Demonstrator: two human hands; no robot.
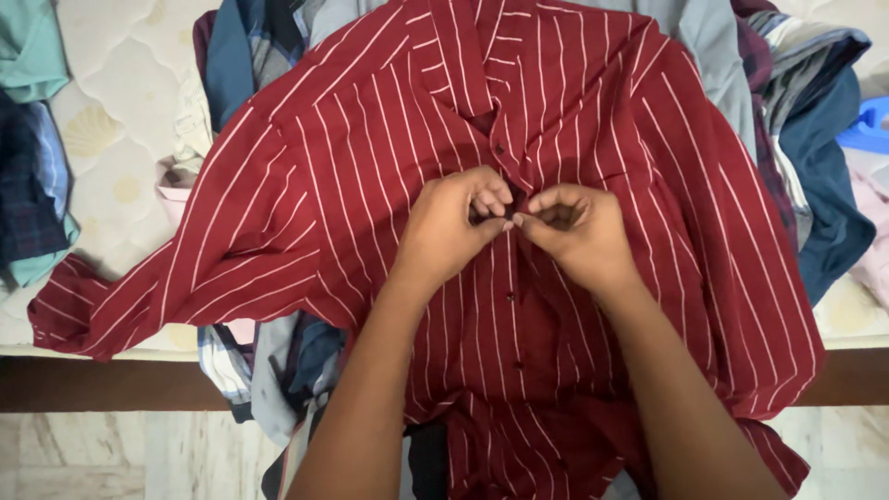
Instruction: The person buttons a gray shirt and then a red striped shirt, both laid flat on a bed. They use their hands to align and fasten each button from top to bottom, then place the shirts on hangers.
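Head view, looking down: left hand (451, 222) and right hand (572, 231) meet at the front placket of a dark red shirt with thin white stripes (370, 167), fingertips touching each other at mid-chest. Both hands are curled closed, pinching the placket cloth between thumb and fingers; the button itself is hidden under the fingers. More small dark buttons (508, 296) run down the placket below the hands. Shirt lies face up, spread flat, collar away from the person, its one sleeve (120, 306) stretched out to the left edge of the bed, hem hanging over the near edge. Under and around it, a heap of other clothes (796, 111): blue, grey and checked pieces. Beneath those, a cream quilted mattress (120, 111). A teal garment (32, 46) sits at the far left corner. Pale marble floor (111, 454) shows below the bed's dark wooden edge (102, 384).
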